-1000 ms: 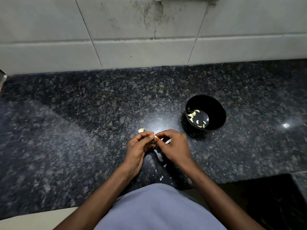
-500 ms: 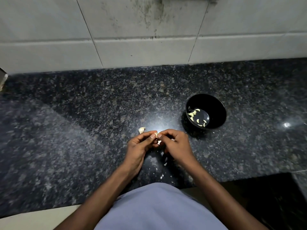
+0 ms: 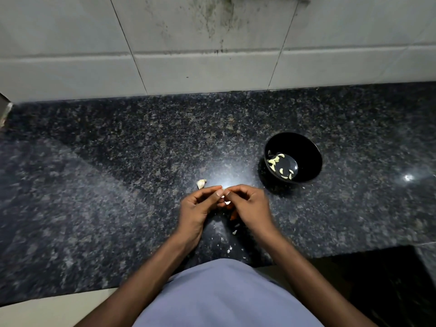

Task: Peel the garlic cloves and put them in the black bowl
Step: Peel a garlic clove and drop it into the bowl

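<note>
While the left hand and right hand both pinch a small pale garlic clove above the speckled dark granite worktop, peeling is underway; next, probably drop it into the round black bowl nearby.

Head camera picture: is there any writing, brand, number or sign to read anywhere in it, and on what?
None: no text can be read in this view.
The black bowl bears no label or mark.
The wall tiles show only dirt stains, no letters.
The counter shows only its speckle.
The garlic clove and both hands, left hand and right hand, carry no writing.
</note>
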